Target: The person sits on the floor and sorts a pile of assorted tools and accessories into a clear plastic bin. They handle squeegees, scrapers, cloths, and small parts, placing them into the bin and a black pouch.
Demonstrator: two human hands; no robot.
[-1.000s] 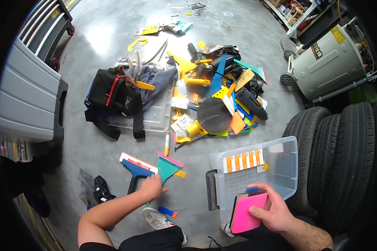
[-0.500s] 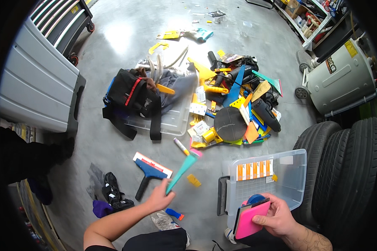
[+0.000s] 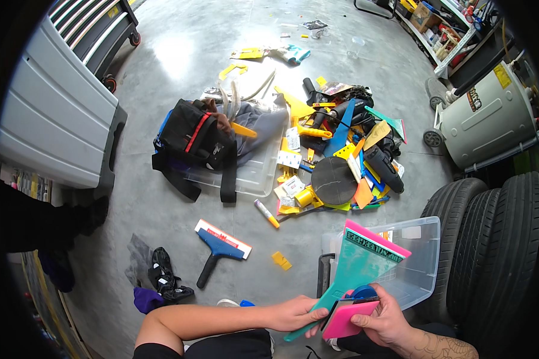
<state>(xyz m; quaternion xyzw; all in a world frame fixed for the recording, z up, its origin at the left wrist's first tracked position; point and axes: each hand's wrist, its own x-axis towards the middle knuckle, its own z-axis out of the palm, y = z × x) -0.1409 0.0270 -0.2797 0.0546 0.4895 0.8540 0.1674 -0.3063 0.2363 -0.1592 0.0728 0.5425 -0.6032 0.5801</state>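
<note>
A teal squeegee (image 3: 359, 258) with a pink edge is gripped near its handle end by my left hand (image 3: 301, 313), its wide blade tilted up and to the right. My right hand (image 3: 389, 320) pinches a flat pink scraper card (image 3: 348, 318) with a dark edge, and a round blue piece (image 3: 363, 292) sits behind it. The two hands are close together, and the squeegee's handle runs beside the pink card. Behind them stands a clear plastic bin (image 3: 422, 263), partly hidden by the squeegee blade.
On the floor lie a blue squeegee (image 3: 220, 246) with a black handle, a yellow-and-white marker (image 3: 266, 213) and a yellow piece (image 3: 281, 261). Farther off are a black bag (image 3: 191, 134) on a clear tray and a heap of tools around a black disc (image 3: 332, 180). Tires (image 3: 461, 245) stand at right.
My left hand has swung right with the teal squeegee, bringing it from the middle of the floor to beside the pink card. My right hand keeps its hold, nearly in place.
</note>
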